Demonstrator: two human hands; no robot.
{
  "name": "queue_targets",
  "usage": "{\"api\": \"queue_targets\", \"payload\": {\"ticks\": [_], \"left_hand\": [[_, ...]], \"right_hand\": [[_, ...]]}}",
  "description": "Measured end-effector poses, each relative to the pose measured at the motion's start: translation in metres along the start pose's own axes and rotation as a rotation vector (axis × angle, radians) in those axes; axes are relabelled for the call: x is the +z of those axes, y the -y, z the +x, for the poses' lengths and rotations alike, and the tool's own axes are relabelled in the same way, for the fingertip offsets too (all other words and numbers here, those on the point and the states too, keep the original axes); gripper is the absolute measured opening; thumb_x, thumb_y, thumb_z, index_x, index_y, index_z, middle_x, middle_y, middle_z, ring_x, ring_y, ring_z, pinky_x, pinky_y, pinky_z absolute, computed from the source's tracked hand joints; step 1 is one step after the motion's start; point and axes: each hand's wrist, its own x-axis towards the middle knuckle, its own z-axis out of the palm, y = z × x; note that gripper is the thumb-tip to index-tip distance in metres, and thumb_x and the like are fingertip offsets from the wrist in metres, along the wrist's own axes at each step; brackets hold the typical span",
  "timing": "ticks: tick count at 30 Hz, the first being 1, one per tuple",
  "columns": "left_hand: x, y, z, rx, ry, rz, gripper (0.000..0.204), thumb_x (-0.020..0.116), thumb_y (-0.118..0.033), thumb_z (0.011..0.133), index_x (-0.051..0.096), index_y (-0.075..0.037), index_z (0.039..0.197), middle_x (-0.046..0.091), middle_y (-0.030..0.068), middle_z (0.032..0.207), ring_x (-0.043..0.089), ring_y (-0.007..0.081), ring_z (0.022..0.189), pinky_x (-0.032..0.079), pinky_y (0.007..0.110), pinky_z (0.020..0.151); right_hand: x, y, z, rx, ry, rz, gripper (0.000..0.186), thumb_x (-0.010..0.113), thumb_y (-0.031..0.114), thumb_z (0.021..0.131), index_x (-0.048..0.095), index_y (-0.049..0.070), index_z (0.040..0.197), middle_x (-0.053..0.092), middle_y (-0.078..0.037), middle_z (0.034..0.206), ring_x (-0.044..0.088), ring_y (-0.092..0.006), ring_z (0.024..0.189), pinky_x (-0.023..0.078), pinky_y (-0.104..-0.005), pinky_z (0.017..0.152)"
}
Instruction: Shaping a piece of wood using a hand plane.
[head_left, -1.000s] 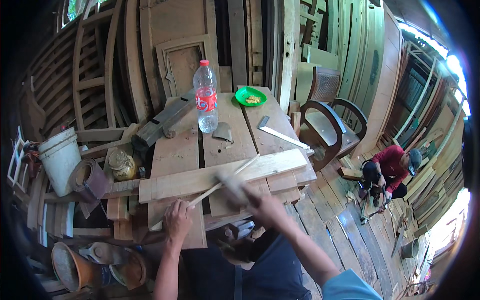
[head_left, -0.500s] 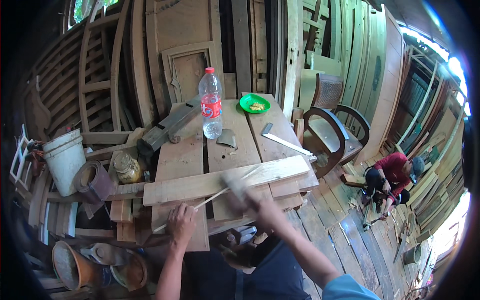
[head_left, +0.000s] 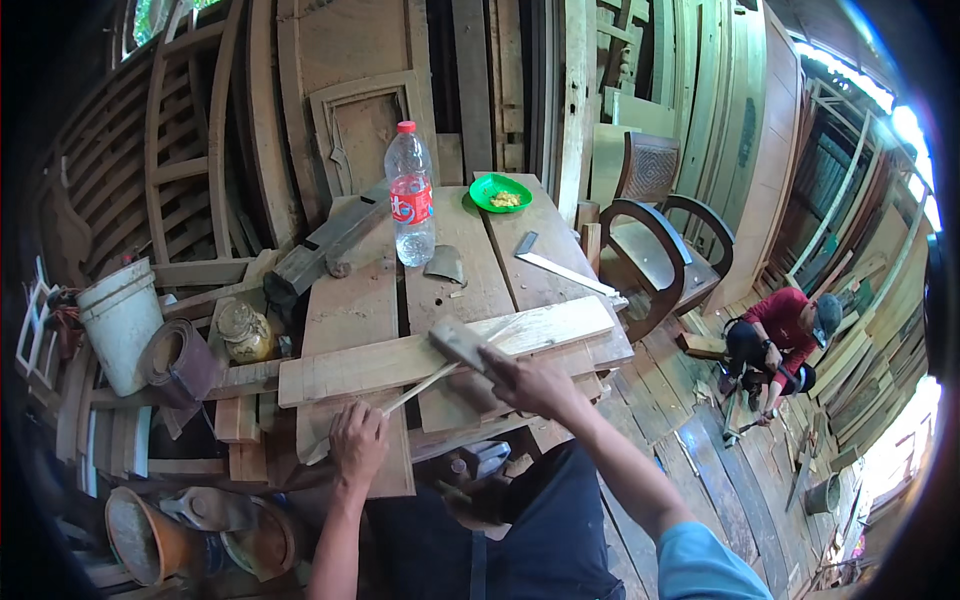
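My left hand (head_left: pixel 358 438) is closed on a thin pale wooden strip (head_left: pixel 428 380) near its lower end. The strip slants up to the right and rests across a long, light plank (head_left: pixel 340 371) on the workbench. In my right hand (head_left: pixel 525 381) is a flat, brownish-grey rectangular block (head_left: pixel 456 342), gripped by its right end. The block lies tilted over the strip and covers part of it; its underside is hidden.
On the bench (head_left: pixel 460 280) stand a water bottle (head_left: pixel 410 205) and a green dish (head_left: pixel 500 192); a try square (head_left: pixel 560 271) lies to the right. Leftward are a glass jar (head_left: pixel 243 335) and white bucket (head_left: pixel 122 325). A co-worker (head_left: pixel 785 345) crouches at right beyond a chair (head_left: pixel 655 255).
My right hand and the block have moved a little away from me along the strip; the block was blurred before. My left hand keeps its hold. The whole view has shifted slightly.
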Motion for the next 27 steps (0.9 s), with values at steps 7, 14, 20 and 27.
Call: {"api": "queue_targets", "payload": {"ticks": [7,14,20,27], "left_hand": [[0.000,-0.004,0.002,-0.029,0.006,-0.010,0.017,0.069,-0.016,0.078,0.056,-0.006,0.074,0.055,0.0089,0.078,0.057,0.0306,0.076,0.045,0.043,0.066],[-0.003,-0.006,0.007,-0.092,0.046,-0.035,0.020,0.070,-0.020,0.080,0.057,-0.005,0.080,0.056,0.0105,0.084,0.056,0.0329,0.083,0.043,0.046,0.072],[-0.001,-0.003,0.008,-0.071,0.102,-0.014,0.018,0.068,-0.019,0.082,0.057,-0.005,0.082,0.057,0.0091,0.087,0.054,0.0314,0.089,0.039,0.045,0.077],[0.007,0.009,0.001,-0.036,0.084,-0.005,0.017,0.061,-0.022,0.089,0.055,-0.006,0.088,0.057,0.0107,0.087,0.055,0.0316,0.088,0.041,0.046,0.077]], "right_hand": [[0.001,-0.032,0.036,-0.283,-0.130,-0.110,0.056,0.059,0.030,0.087,0.046,0.032,0.142,0.056,-0.017,0.100,0.057,-0.0336,0.097,0.049,-0.0427,0.085],[0.017,-0.001,-0.003,-0.128,-0.102,0.076,0.049,0.054,0.039,0.094,0.044,0.031,0.141,0.057,-0.025,0.093,0.065,-0.0413,0.073,0.053,-0.0500,0.067],[0.010,-0.012,-0.010,0.237,-0.407,0.088,0.050,0.054,0.038,0.094,0.043,0.029,0.141,0.061,-0.027,0.094,0.065,-0.0408,0.074,0.051,-0.0512,0.062],[0.030,0.020,-0.044,0.007,-0.072,0.183,0.056,0.058,0.033,0.092,0.039,0.032,0.145,0.056,-0.025,0.093,0.063,-0.0423,0.069,0.053,-0.0497,0.062]]}}
